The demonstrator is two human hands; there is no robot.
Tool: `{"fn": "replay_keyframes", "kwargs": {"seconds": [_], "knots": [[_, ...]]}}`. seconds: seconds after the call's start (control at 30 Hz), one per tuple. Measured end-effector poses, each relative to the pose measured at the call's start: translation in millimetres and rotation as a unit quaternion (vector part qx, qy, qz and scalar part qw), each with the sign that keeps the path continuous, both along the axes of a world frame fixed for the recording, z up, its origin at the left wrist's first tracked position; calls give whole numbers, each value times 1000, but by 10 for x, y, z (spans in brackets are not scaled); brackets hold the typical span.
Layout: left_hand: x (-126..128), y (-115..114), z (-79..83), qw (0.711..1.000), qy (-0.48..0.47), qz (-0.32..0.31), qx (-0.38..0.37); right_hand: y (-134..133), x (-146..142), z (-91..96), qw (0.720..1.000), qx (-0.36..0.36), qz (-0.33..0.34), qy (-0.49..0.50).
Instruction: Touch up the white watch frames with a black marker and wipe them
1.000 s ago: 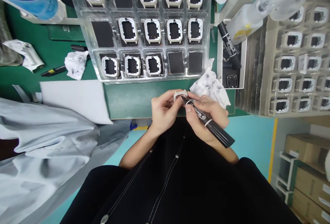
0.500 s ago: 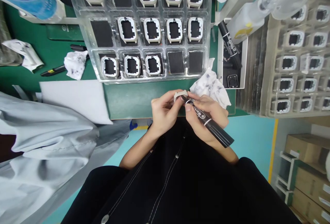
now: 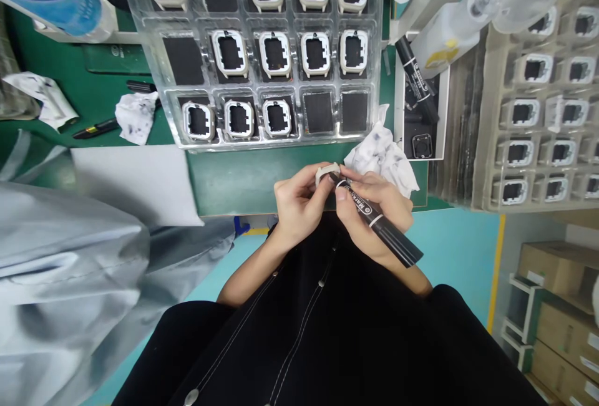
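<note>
My left hand (image 3: pixel 299 203) is closed on a small pale watch case frame (image 3: pixel 327 171), held at the near edge of the green table. Between the fingers and thumb of my right hand (image 3: pixel 374 212) is a black marker (image 3: pixel 386 231). Its tip end meets the frame, though the exact contact point is hidden by my fingers. A crumpled, ink-spotted tissue (image 3: pixel 381 156) lies just beyond my right hand. Past both hands, a clear plastic tray (image 3: pixel 276 85) holds several similar frames in its pockets; some pockets show only black padding.
At right, a white box (image 3: pixel 438 144) holds another marker (image 3: pixel 416 78), beside a spray bottle (image 3: pixel 449 38) and stacked trays (image 3: pixel 486 119). On the left are a blue-labelled bottle (image 3: pixel 70 0), a pen (image 3: pixel 96 128), a grey sheet (image 3: pixel 138 184) and a person's grey clothing (image 3: pixel 70 256).
The grey clothing at the left has shifted leftward and away from the sheet. My hands, the frame and the marker keep nearly the same position.
</note>
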State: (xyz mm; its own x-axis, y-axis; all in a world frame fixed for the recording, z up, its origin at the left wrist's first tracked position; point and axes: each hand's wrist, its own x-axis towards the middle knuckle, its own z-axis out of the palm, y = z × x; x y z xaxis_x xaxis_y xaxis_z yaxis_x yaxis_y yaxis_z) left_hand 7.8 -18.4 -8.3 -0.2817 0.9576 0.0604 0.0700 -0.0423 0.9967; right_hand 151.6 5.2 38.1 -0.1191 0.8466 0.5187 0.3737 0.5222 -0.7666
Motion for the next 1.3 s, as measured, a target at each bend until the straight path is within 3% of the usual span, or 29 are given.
{"fn": "replay_keyframes", "kwargs": {"seconds": [0.27, 0.5, 0.7, 0.9, 1.13, 1.3], "knots": [[-6, -16, -7, 1000, 14, -2, -2, 14, -13, -60, 1000, 17, -11, 5], [1, -31, -6, 999, 39, 4, -8, 13, 8, 1, 999, 12, 7, -32], [0, -35, 0, 999, 42, -2, -6, 48, -70, -67, 992, 109, -6, -69], [4, -71, -45, 999, 35, -2, -9, 29, -119, -149, 989, 130, -2, -67], [31, -58, -24, 999, 51, 9, -8, 31, -86, -179, 989, 113, -5, -91], [10, -11, 27, 999, 30, -5, -24, 38, -13, -83, 1000, -29, -3, -4]]}}
